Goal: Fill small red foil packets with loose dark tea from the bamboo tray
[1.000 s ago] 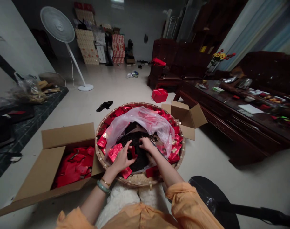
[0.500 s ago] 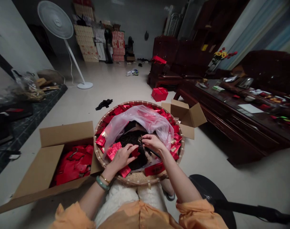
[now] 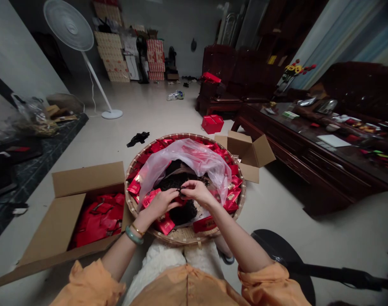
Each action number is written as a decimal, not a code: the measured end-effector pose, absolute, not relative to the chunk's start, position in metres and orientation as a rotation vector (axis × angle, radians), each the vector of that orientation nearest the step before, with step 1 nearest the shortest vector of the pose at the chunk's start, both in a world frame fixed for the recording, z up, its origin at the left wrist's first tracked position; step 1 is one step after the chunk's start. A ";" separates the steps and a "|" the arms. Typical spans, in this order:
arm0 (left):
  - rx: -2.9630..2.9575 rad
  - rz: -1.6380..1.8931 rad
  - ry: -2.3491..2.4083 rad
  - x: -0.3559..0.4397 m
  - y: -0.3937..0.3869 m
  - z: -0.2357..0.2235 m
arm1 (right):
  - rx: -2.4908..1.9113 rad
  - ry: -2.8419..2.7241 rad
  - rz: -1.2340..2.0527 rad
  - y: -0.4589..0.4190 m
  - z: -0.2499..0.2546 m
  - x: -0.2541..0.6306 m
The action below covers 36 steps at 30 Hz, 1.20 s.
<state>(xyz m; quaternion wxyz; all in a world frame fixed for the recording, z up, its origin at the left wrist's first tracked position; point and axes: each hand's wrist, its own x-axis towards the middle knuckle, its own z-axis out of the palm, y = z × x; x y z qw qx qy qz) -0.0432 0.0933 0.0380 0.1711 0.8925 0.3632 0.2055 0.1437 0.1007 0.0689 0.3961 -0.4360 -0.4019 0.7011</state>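
A round woven bamboo tray rests over my lap, with many small red packets lying around its rim. In its middle, a translucent plastic bag lies open over dark, loose tea-like leaves. My left hand is closed on a small red packet, mostly hidden by the fingers. Fingertips of my right hand pinch some dark leaves at the top of that packet, and the two hands nearly touch.
An open cardboard box full of red packets stands at the left. Beyond the tray are a second open box and a red carton. A white fan stands behind; a dark wooden table runs along the right.
My right hand has moved left and slightly down from the leaves to the packet in my left hand. The left hand has stayed nearly in place, its fingers turned a little.
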 end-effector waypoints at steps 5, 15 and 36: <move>2.372 0.632 0.976 -0.050 0.096 0.039 | -1.207 -1.344 1.471 0.102 0.065 0.146; 2.266 0.647 1.023 -0.049 0.094 0.043 | -1.182 -1.745 1.190 0.095 0.070 0.148; 2.142 0.891 0.870 -0.041 0.101 0.058 | -0.853 -2.134 1.045 0.096 0.074 0.154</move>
